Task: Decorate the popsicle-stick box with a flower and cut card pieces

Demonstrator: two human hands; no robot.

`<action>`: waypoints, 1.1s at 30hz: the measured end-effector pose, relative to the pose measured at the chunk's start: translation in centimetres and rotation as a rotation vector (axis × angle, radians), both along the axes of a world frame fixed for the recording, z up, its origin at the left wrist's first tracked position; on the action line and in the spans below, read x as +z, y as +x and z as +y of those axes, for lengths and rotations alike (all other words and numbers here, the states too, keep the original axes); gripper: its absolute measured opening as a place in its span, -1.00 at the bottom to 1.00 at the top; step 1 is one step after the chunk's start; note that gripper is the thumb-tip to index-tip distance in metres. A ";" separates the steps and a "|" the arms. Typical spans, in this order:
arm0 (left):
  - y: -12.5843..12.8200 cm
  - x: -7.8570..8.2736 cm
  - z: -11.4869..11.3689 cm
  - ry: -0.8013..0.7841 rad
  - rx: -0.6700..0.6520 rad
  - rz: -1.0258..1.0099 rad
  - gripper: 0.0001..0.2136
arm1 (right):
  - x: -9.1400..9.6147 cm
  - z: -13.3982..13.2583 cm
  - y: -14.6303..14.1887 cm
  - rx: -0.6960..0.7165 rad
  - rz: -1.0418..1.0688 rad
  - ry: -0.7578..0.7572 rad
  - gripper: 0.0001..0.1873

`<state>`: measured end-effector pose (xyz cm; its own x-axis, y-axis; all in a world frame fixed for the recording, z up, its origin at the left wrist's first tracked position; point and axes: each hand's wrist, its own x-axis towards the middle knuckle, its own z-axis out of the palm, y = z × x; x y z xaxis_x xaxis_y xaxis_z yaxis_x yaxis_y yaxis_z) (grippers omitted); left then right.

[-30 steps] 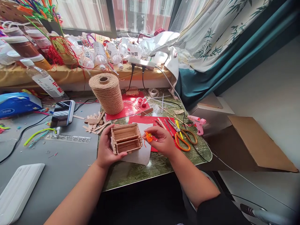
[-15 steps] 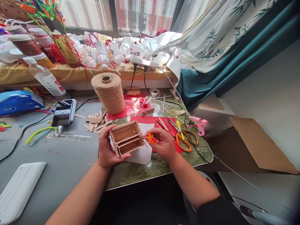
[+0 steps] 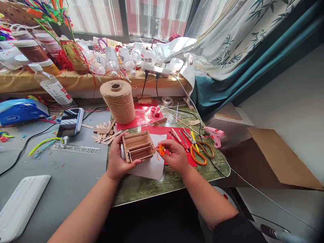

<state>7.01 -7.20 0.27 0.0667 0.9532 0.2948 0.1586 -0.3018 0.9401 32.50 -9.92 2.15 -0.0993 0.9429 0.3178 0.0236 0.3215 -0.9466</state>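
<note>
My left hand (image 3: 117,161) grips a small box built of craft sticks (image 3: 138,146), held a little above a white sheet of paper (image 3: 150,164). My right hand (image 3: 174,156) pinches a small orange twisted piece (image 3: 161,150) right at the box's right end. Both hands are over the green marbled table top (image 3: 177,179).
A big spool of jute twine (image 3: 118,101) stands behind the box, with loose craft sticks (image 3: 103,130) beside it. Orange-handled scissors (image 3: 199,152), a pink glue gun (image 3: 214,134) and red sheets lie to the right. A phone (image 3: 70,121) and a clear ruler are at left.
The stick box has turned in my left hand and settled lower toward the paper. My right hand has stayed close with the orange piece.
</note>
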 end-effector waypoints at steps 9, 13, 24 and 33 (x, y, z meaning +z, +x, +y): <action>0.3 -0.4 0.4 0.088 0.034 -0.017 0.09 | -0.7 0.1 -0.8 -0.031 0.102 -0.040 -0.73; 0.2 -0.8 0.9 -0.008 -0.075 -0.177 0.09 | 0.4 -0.2 -1.1 -0.050 0.140 -0.049 -0.73; -0.6 1.0 0.8 -0.249 -0.054 -0.242 -0.23 | 1.6 0.8 -2.8 0.033 0.030 0.117 -0.73; -1.0 1.3 0.7 -0.500 -0.148 -0.229 0.07 | 3.8 3.2 -2.5 0.025 -0.099 0.069 -0.72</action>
